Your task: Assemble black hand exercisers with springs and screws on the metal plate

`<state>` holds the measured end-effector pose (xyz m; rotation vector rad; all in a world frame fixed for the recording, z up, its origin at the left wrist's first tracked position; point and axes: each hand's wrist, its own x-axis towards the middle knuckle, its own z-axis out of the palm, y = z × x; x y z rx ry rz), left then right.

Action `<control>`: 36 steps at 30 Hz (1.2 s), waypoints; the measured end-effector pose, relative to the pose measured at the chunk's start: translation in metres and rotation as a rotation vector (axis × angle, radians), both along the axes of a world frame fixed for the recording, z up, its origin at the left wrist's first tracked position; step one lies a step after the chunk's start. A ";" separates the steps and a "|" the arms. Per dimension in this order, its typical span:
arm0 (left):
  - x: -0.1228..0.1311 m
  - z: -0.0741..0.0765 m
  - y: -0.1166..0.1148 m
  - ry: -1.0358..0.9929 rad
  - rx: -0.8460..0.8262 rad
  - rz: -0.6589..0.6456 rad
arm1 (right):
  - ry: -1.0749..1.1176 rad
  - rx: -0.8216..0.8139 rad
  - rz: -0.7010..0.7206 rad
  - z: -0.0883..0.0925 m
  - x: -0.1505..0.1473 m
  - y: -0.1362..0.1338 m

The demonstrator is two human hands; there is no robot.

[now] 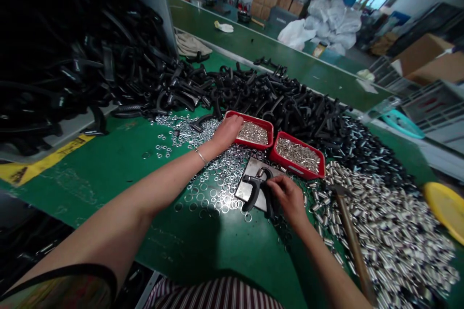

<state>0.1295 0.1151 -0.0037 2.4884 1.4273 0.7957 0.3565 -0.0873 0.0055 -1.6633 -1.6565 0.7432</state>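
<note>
My left hand [227,131] reaches into the left end of a red tray [272,136] filled with small metal pins [254,132]. Its fingers are curled together and point down; whatever is between the fingertips is hidden. With thumb and fingers closed, my right hand [290,196] grips the right side of a black clamp-like part [254,192]. That part has curved handles and a bright metal piece near its top. Beneath it lies a flat metal plate [242,189]. Loose metal rings [213,190] are scattered left of the plate.
A second red tray [324,166] of small pins stands right of the first. A hammer [351,236] lies against a heap of metal sleeves [395,231]. Black plastic parts [268,94] pile up behind the trays. A yellow lid [447,207] sits far right.
</note>
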 end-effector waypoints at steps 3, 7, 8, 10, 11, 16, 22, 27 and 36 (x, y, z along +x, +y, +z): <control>-0.002 -0.004 0.003 -0.057 0.007 -0.009 | -0.191 0.232 0.107 -0.007 -0.004 0.002; -0.003 -0.005 0.003 -0.086 0.011 -0.021 | -0.286 0.311 0.200 -0.016 -0.004 0.004; -0.003 -0.005 0.002 -0.092 0.009 -0.020 | -0.299 0.314 0.211 -0.018 -0.004 0.004; -0.002 -0.005 0.002 -0.108 0.006 -0.007 | -0.320 0.318 0.235 -0.020 -0.002 0.005; -0.002 -0.005 0.002 -0.116 0.005 0.003 | -0.327 0.323 0.248 -0.021 -0.001 0.005; -0.001 -0.008 0.004 -0.125 -0.007 0.016 | -0.333 0.338 0.257 -0.023 0.002 0.006; 0.000 -0.008 0.002 -0.098 -0.006 0.035 | -0.349 0.330 0.284 -0.022 0.004 0.005; 0.003 -0.003 0.003 -0.073 -0.020 0.064 | -0.341 0.282 0.339 -0.013 -0.001 0.009; -0.028 0.007 -0.057 -0.417 0.014 0.073 | -0.769 0.233 -0.264 0.017 0.146 -0.080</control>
